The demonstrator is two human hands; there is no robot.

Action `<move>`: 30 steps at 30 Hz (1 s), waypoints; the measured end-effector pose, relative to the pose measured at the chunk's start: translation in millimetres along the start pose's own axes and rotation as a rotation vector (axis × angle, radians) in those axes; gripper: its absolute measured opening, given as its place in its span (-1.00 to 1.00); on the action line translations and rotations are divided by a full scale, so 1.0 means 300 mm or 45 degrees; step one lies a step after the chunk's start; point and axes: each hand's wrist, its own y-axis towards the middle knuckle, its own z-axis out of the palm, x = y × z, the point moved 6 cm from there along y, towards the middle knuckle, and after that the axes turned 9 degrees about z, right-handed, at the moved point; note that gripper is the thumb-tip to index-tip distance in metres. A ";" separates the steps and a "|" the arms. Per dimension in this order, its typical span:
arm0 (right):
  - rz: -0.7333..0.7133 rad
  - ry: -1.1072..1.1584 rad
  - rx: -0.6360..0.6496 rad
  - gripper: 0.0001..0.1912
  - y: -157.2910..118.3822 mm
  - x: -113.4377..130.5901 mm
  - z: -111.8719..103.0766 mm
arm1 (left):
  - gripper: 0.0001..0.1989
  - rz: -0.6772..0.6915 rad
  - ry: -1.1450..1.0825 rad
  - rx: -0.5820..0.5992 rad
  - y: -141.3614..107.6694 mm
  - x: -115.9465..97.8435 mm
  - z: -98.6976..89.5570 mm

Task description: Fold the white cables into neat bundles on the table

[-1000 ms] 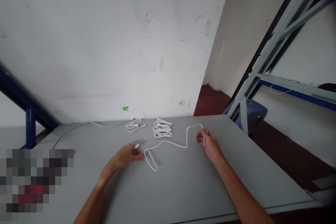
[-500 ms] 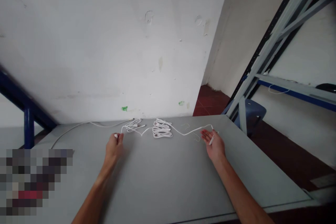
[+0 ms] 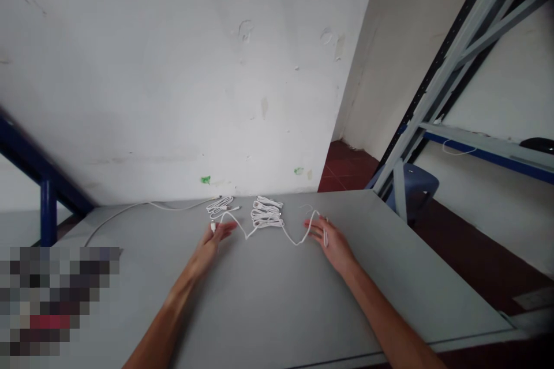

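My left hand (image 3: pixel 212 245) pinches the white plug end (image 3: pixel 213 227) of a thin white cable (image 3: pixel 296 243), and my right hand (image 3: pixel 331 245) holds the cable's other end (image 3: pixel 325 236) between its fingers. Slack cable runs between my hands in a zigzag, passing close in front of two coiled bundles of white cable. The left bundle (image 3: pixel 220 206) lies just beyond my left fingers, and the larger right bundle (image 3: pixel 266 213) sits mid-table. All of this rests on a grey table (image 3: pixel 277 300).
A long white cable (image 3: pixel 173 206) trails along the table's far edge towards the left. A white wall (image 3: pixel 173 69) stands behind the table. To the right are a metal shelving rack (image 3: pixel 445 81), a blue stool (image 3: pixel 415 184) and a red tiled floor (image 3: pixel 341 173).
My hands have come closer together, the right hand moving left and the left slightly right. The cable between them now sags in a tighter zigzag near the bundles.
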 end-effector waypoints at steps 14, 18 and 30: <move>0.302 -0.102 0.285 -0.68 -0.049 -0.177 0.125 | -0.72 -0.435 -1.108 0.039 -0.078 -0.027 0.250; 0.317 -0.137 0.294 -0.73 -0.048 -0.190 0.126 | -0.51 -0.407 -1.187 -0.029 -0.081 -0.029 0.268; 0.503 -0.277 0.533 -0.73 -0.093 -0.243 0.173 | -0.51 -0.025 -0.218 0.208 -0.065 -0.064 0.315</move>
